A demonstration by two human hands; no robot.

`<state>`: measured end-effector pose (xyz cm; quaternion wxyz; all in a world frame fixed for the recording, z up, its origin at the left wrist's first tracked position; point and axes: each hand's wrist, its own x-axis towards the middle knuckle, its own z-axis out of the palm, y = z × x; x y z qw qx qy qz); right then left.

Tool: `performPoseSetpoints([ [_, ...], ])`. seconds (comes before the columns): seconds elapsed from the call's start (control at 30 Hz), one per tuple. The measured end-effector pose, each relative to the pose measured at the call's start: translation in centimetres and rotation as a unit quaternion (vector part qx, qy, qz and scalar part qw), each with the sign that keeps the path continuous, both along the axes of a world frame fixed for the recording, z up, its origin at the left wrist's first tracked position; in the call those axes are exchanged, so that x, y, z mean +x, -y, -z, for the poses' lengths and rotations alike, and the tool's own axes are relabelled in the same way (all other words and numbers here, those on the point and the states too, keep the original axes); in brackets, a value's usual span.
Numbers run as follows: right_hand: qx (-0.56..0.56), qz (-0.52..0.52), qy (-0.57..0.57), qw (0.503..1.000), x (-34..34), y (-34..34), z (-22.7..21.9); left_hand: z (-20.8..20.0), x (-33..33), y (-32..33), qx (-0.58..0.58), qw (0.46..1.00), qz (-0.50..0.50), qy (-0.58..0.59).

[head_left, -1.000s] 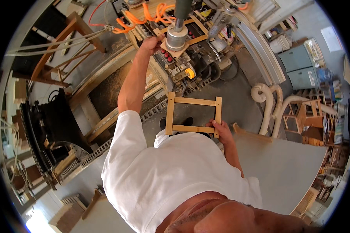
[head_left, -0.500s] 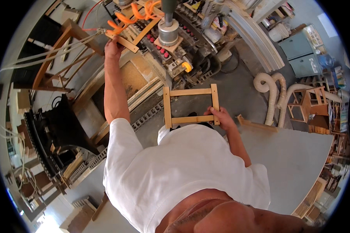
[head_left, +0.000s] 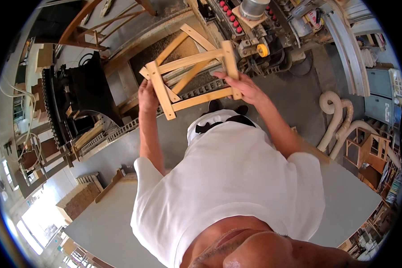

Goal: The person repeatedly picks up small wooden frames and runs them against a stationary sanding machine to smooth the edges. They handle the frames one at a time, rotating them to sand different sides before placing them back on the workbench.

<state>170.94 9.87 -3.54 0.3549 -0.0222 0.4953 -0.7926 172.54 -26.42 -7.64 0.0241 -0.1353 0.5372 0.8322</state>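
Observation:
Two small frames of pale wood strips are held up before my chest, one overlapping the other. My right hand (head_left: 248,89) grips the right upright of the nearer wooden frame (head_left: 192,60), its thumb stretched across the inner side. Behind it, tilted at an angle, is the second wooden frame (head_left: 170,48). At the left corner, where the two frames cross, my left hand (head_left: 148,96) is closed on an end of the second frame and lies against the nearer frame's left upright. Its fingertips are partly hidden by the wood.
A machine with red knobs (head_left: 231,18) and a yellow wheel (head_left: 263,50) stands ahead. Left is a black machine part (head_left: 91,89). Coiled pale hoses (head_left: 330,100) lie right, near blue-grey cabinets (head_left: 379,94). A grey tabletop (head_left: 339,192) spreads behind me.
My left hand has come back from the machine, bringing the second frame beside the first. My right hand has lifted and tilted its frame. The view has turned.

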Motion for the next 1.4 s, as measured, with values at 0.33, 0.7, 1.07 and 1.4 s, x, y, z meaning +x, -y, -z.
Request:
performPoseSetpoints([
  [0.33, 0.003, 0.029, 0.074, 0.997, 2.9, 3.8, 4.5, 2.1, 5.2, -1.6, 0.084, 0.977, 0.148, 0.130],
  [0.7, 0.087, 0.111, 0.031, 0.990, 5.9, -2.2, 4.0, -3.5, 6.4, -3.6, -0.186, 0.940, 0.249, 0.144],
  [1.07, 0.144, 0.274, 0.140, 0.941, 13.6, -7.4, 10.4, -2.1, -3.3, -0.2, -0.107, 0.993, -0.005, 0.055],
  [1.4, 0.175, 0.412, 0.227, 0.865, 18.0, -8.7, 11.2, -0.2, -21.8, -9.3, 0.013, 0.998, 0.058, -0.007],
])
